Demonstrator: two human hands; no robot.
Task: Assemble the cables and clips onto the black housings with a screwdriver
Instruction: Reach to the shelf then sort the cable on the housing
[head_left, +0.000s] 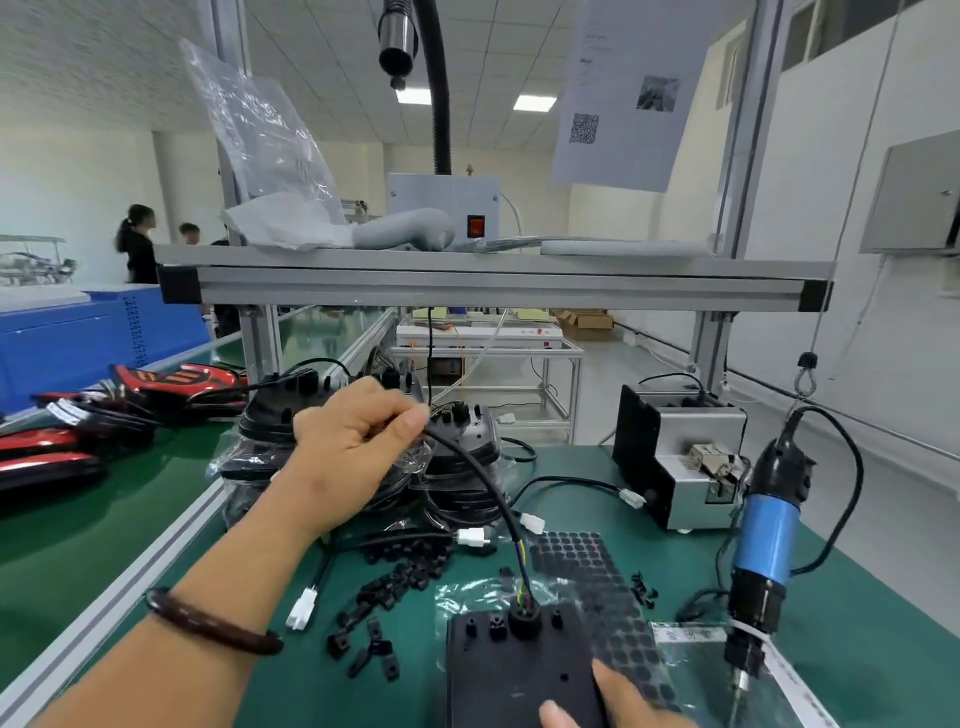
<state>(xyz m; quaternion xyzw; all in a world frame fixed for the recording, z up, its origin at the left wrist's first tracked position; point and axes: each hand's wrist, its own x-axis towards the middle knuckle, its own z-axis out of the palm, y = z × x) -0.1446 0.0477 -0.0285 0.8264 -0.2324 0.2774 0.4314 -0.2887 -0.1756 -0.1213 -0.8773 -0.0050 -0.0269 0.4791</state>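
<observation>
Cable (521, 551), black-sheathed with coloured wires showing at its lower end, rises out of a round collar on the black housing (498, 675), which lies flat on the green mat (857, 597) at the near centre. The left hand (358, 441) reaches far over the bench and pinches the cable's upper end between thumb and curled fingers. The right hand (597, 701), mostly cut off by the near edge, holds the housing's near right corner with its thumb on top. Just left of the housing a scatter of black clips (400, 577) lies among white connectors (471, 536) on other leads. A sheet of round black pads (582, 561) lies to the right of the housing and partly under it. Beyond, under the left hand, stand bagged stacks of housings (457, 478). To the right a blue-bodied screwdriver (763, 545) hangs upright by its cord, with a grey screw feeder (680, 457) behind it. Red and black parts (130, 400) lie on the far left.
</observation>
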